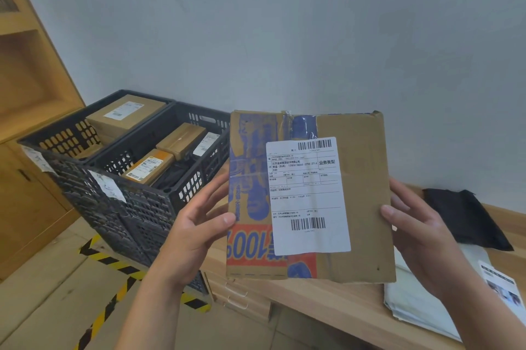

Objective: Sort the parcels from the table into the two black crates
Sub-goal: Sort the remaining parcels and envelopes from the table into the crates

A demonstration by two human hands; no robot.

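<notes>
Two bare hands are raised, and one flat cardboard parcel (361, 193) is held upright between them, above the edge of a wooden table (327, 301). The parcel's left edge is pinched by the left hand (199, 224), thumb on the front and fingers behind. The right edge is held the same way by the right hand (421, 233). A white label (307, 196) is turned toward the camera. Beyond and left of the left hand, a nearer crate (148, 207) and a farther crate (57, 144) are set side by side, with boxes (125, 113) already inside. A black bag (466, 218) is seen beyond the right hand, a white mailer (412, 301) below it. The parcel is judged light and fairly stiff, with crumpled top corners. Its taped faces may be slick, so the side edges are best gripped.
</notes>
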